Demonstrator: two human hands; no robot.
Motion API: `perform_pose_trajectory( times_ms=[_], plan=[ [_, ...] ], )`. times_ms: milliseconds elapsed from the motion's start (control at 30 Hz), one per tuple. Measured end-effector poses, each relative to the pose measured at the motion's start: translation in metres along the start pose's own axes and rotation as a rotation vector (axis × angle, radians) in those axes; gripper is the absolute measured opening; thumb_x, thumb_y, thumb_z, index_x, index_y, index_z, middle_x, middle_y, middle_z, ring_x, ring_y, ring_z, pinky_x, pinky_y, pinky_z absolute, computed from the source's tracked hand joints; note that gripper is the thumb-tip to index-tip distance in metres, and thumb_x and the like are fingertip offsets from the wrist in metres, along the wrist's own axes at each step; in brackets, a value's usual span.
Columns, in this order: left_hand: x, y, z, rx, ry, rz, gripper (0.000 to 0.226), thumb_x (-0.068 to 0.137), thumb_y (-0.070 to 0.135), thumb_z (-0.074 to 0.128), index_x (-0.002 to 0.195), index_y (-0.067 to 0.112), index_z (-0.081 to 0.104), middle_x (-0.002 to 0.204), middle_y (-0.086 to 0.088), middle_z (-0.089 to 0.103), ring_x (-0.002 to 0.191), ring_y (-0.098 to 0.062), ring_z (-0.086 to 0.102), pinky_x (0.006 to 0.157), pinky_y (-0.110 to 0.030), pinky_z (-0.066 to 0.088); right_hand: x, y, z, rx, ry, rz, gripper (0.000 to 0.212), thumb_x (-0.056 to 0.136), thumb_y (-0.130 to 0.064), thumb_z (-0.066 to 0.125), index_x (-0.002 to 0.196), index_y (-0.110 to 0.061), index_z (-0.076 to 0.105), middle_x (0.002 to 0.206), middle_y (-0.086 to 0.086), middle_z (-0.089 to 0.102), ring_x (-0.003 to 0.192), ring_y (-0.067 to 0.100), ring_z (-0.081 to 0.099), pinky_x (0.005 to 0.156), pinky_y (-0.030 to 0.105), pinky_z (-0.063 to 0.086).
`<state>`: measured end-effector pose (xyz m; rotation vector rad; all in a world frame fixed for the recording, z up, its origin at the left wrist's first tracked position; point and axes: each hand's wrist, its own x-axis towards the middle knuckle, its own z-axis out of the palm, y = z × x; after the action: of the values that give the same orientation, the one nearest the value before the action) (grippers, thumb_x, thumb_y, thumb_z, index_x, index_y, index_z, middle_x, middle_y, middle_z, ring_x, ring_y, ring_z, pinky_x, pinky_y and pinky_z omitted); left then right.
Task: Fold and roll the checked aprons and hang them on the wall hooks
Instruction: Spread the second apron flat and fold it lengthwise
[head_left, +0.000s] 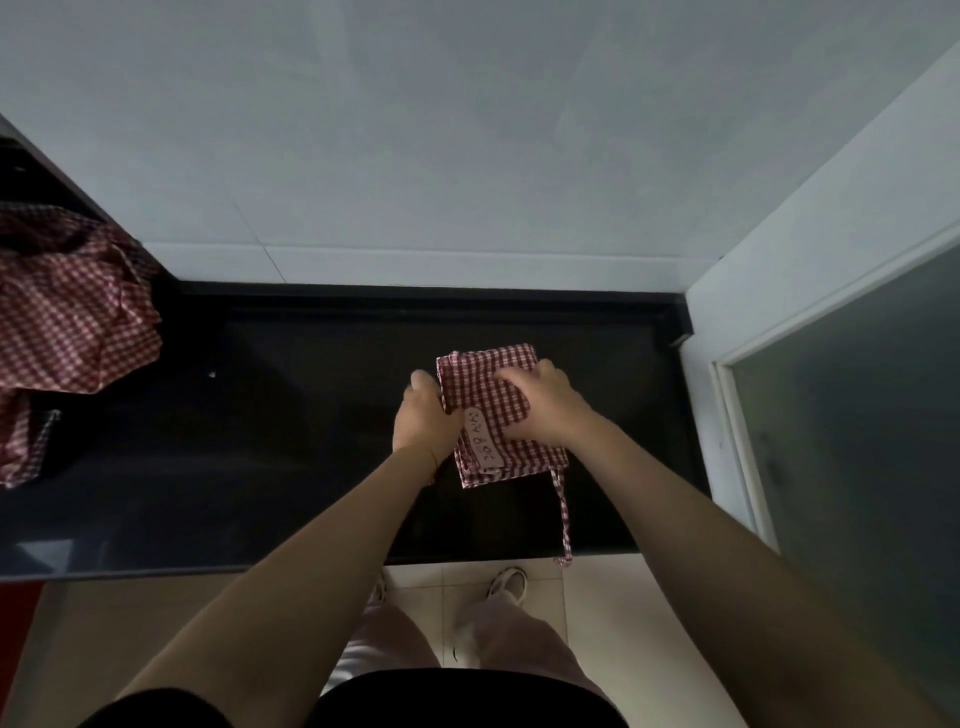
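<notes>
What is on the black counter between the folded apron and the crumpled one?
Nothing big: in the head view, bare black counter stretches between the folded apron and the crumpled apron, apart from one tiny pale speck.

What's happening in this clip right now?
A person stands at a black counter, working on a red-and-white checked apron already folded into a small rectangle. The left hand holds its left edge and the right hand rests on top with curled fingers, apparently folding or starting a roll. One apron tie trails over the counter's front edge. A crumpled checked apron lies at the counter's left end. No hooks are in view.
</notes>
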<state>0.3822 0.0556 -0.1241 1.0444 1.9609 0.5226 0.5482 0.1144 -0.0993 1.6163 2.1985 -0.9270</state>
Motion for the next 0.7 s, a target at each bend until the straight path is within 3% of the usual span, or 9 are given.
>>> perform_pose_trajectory(
  times_ms=[100, 167, 267, 333, 433, 533, 600, 700],
  plan=[
    [-0.005, 0.003, 0.002, 0.573, 0.218, 0.598, 0.034, 0.085, 0.014, 0.059, 0.119, 0.016, 0.051, 0.122, -0.002, 0.049, 0.113, -0.020, 0.050, 0.096, -0.035, 0.048, 0.001, 0.006, 0.007, -0.248, -0.016, 0.000, 0.101, 0.073, -0.045, 0.081, 0.152, -0.043, 0.016, 0.152, 0.009, 0.019, 0.139, 0.032, 0.025, 0.109, 0.054, 0.035],
    [-0.004, 0.011, 0.011, 0.705, 0.069, 0.798, 0.048, 0.086, 0.024, 0.059, 0.133, 0.018, 0.050, 0.142, -0.002, 0.045, 0.135, -0.022, 0.038, 0.116, -0.040, 0.028, 0.003, 0.006, 0.011, -0.336, 0.011, -0.023, 0.103, 0.075, -0.049, 0.079, 0.153, -0.040, 0.013, 0.154, 0.013, 0.015, 0.140, 0.035, 0.024, 0.110, 0.054, 0.033],
    [0.003, 0.015, 0.019, 0.749, -0.151, 0.694, 0.085, 0.088, 0.058, 0.056, 0.153, 0.013, 0.027, 0.163, -0.006, 0.019, 0.152, -0.023, 0.010, 0.124, -0.040, 0.003, 0.004, 0.011, 0.013, -0.316, 0.015, -0.030, 0.111, 0.073, -0.053, 0.079, 0.154, -0.038, 0.005, 0.153, 0.015, 0.011, 0.139, 0.036, 0.023, 0.110, 0.054, 0.034],
    [0.011, 0.005, 0.020, 0.808, -0.214, 0.603, 0.107, 0.082, 0.075, 0.051, 0.158, 0.013, 0.008, 0.166, -0.008, 0.001, 0.153, -0.023, -0.004, 0.122, -0.040, -0.007, 0.004, 0.019, 0.013, -0.129, 0.006, 0.014, 0.122, 0.070, -0.048, 0.083, 0.153, -0.040, -0.006, 0.155, 0.015, 0.007, 0.141, 0.038, 0.021, 0.110, 0.055, 0.034],
    [0.017, -0.009, 0.020, 0.916, -0.240, 0.601, 0.117, 0.078, 0.084, 0.046, 0.157, 0.020, -0.011, 0.165, -0.009, -0.016, 0.151, -0.026, -0.016, 0.117, -0.040, -0.014, 0.004, 0.026, 0.008, 0.257, 0.038, 0.194, 0.131, 0.067, -0.039, 0.088, 0.155, -0.032, -0.008, 0.158, 0.015, 0.014, 0.142, 0.035, 0.027, 0.110, 0.053, 0.035],
    [0.019, -0.018, 0.025, 0.939, -0.240, 0.608, 0.121, 0.074, 0.089, 0.041, 0.154, 0.024, -0.021, 0.163, -0.008, -0.024, 0.150, -0.025, -0.022, 0.117, -0.040, -0.017, 0.004, 0.030, 0.004, 0.411, -0.037, 0.346, 0.102, 0.076, -0.038, 0.082, 0.153, -0.011, 0.020, 0.149, 0.013, 0.039, 0.130, 0.029, 0.047, 0.098, 0.040, 0.044],
    [0.021, -0.022, 0.026, 0.929, -0.232, 0.609, 0.125, 0.071, 0.093, 0.039, 0.153, 0.022, -0.024, 0.162, -0.006, -0.025, 0.149, -0.024, -0.023, 0.117, -0.040, -0.018, 0.006, 0.030, 0.006, 0.458, -0.080, 0.398, 0.080, 0.078, -0.041, 0.080, 0.141, -0.010, 0.040, 0.135, 0.009, 0.052, 0.115, 0.023, 0.055, 0.089, 0.035, 0.047],
    [0.021, -0.026, 0.027, 0.927, -0.211, 0.604, 0.129, 0.070, 0.093, 0.038, 0.150, 0.017, -0.028, 0.162, -0.006, -0.026, 0.149, -0.023, -0.024, 0.117, -0.039, -0.018, 0.011, 0.015, 0.010, 0.582, -0.112, 0.440, 0.063, 0.079, -0.036, 0.080, 0.129, -0.012, 0.050, 0.122, 0.007, 0.059, 0.105, 0.021, 0.059, 0.086, 0.034, 0.049]
  ],
)
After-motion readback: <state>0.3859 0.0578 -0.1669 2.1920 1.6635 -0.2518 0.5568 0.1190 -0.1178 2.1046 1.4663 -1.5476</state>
